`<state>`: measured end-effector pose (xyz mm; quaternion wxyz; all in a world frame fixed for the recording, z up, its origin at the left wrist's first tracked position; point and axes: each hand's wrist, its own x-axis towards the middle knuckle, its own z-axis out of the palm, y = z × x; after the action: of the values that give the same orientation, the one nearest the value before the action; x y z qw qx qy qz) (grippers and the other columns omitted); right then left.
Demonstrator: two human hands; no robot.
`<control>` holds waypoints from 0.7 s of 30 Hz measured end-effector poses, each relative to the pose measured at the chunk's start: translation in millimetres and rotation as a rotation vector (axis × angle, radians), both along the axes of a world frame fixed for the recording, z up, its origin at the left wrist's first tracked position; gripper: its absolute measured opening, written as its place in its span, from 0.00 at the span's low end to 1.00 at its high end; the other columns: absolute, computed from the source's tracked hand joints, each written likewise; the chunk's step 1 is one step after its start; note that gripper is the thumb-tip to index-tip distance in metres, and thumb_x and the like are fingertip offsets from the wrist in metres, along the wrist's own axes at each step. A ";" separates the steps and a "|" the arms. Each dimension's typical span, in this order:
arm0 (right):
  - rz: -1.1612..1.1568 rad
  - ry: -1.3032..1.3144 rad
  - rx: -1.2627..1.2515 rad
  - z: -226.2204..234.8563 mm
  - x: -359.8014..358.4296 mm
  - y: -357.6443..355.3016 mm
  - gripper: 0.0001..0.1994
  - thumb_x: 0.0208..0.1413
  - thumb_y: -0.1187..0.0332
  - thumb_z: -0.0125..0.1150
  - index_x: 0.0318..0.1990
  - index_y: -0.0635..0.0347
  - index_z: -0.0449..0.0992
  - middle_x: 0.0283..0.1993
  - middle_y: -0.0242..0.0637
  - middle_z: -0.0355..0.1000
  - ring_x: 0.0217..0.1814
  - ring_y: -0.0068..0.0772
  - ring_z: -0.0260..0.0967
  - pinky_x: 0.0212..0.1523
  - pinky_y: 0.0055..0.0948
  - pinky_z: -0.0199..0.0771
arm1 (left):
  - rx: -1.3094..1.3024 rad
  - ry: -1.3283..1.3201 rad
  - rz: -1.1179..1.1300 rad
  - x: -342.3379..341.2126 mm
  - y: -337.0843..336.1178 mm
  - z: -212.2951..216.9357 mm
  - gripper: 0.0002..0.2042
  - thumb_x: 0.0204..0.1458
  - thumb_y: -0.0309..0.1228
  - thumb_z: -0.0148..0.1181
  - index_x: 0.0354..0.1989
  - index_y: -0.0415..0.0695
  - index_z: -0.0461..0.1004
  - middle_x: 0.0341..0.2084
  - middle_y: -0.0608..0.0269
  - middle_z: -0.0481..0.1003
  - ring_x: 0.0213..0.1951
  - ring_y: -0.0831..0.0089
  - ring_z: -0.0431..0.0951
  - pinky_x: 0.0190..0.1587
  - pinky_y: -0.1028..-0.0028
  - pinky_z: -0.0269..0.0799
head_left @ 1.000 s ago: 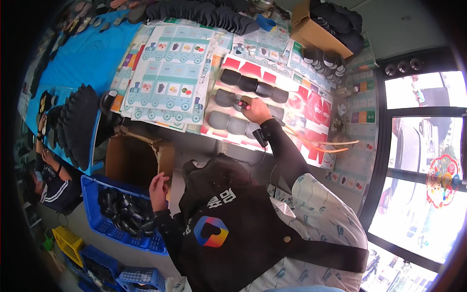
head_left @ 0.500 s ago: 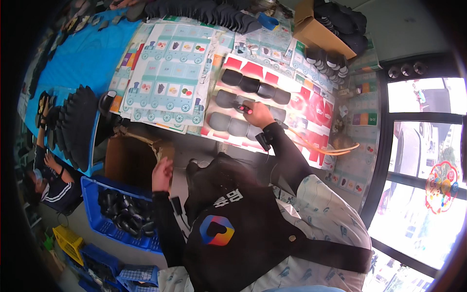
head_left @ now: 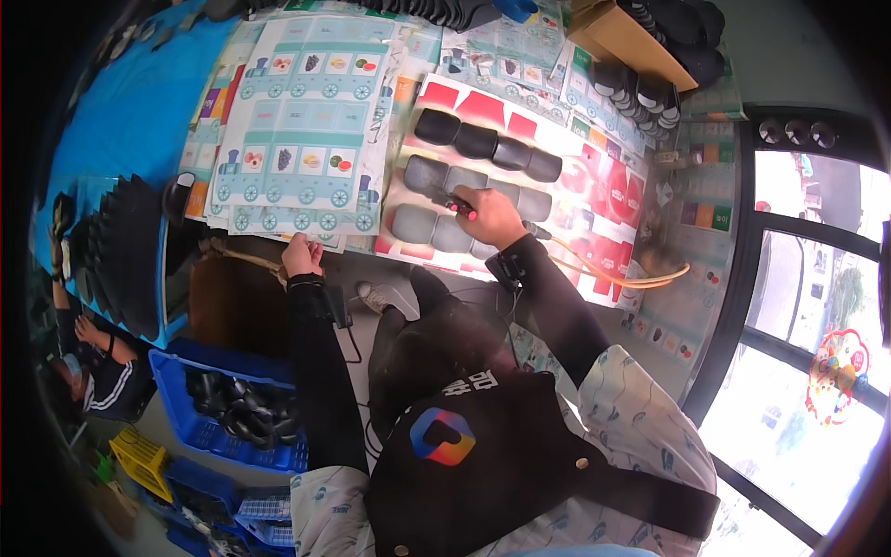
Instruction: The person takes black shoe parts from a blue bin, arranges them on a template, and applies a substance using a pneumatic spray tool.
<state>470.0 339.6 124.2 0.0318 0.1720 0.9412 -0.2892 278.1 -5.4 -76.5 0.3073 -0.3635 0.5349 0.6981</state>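
My right hand (head_left: 490,219) is closed around a dark spray gun (head_left: 455,204) with pink-red ends, and an orange hose (head_left: 640,280) trails from it to the right. The gun is over rows of curved dark pads (head_left: 426,174) laid on a red-and-white printed sheet (head_left: 603,209); the far row is blacker, the nearer ones look greyer. My left hand (head_left: 303,257) is at the table's near edge, its fingers pinched at the rim of a pale train-and-fruit printed sheet (head_left: 295,116) on a stack. The fingertips' exact hold is partly hidden.
A blue crate (head_left: 200,408) of black parts stands at lower left, beside a brown carton (head_left: 237,302). Black pieces (head_left: 121,251) line the blue-covered table. Another person (head_left: 116,376) is at far left. At back right stands a cardboard box (head_left: 631,42) of dark pieces.
My left hand has moved up from above the carton to the edge of the printed sheets. The spray gun has shifted slightly left over the pads. My view has tilted and moved nearer.
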 end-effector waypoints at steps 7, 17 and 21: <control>-0.046 0.021 -0.002 -2.0 8.0 7.6 0.09 0.50 0.68 0.58 0.39 0.56 0.77 0.28 0.53 0.75 0.35 0.62 0.74 0.36 0.55 0.74 | 0.132 -0.116 0.133 -13.4 27.0 32.9 0.07 0.58 0.29 0.59 0.32 0.41 0.67 0.21 0.65 0.67 0.25 0.69 0.74 0.31 0.68 0.76; -0.030 -0.051 0.022 -6.5 14.2 -2.8 0.08 0.49 0.68 0.59 0.38 0.56 0.74 0.29 0.51 0.76 0.35 0.60 0.75 0.35 0.54 0.73 | -0.263 0.067 0.046 -23.3 -5.0 -20.8 0.14 0.64 0.38 0.61 0.30 0.46 0.66 0.20 0.67 0.65 0.19 0.76 0.65 0.17 0.74 0.56; -0.032 0.023 0.014 -6.9 10.7 -15.8 0.09 0.48 0.69 0.59 0.38 0.56 0.74 0.29 0.50 0.76 0.34 0.59 0.75 0.36 0.54 0.73 | -0.334 0.057 -0.047 -22.4 -21.1 -14.4 0.09 0.63 0.36 0.61 0.35 0.46 0.71 0.23 0.66 0.70 0.21 0.77 0.68 0.17 0.76 0.57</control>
<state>480.7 323.7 117.3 0.0150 0.1842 0.9406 -0.2848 255.8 -26.5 -90.9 0.2434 -0.3771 0.6603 0.6021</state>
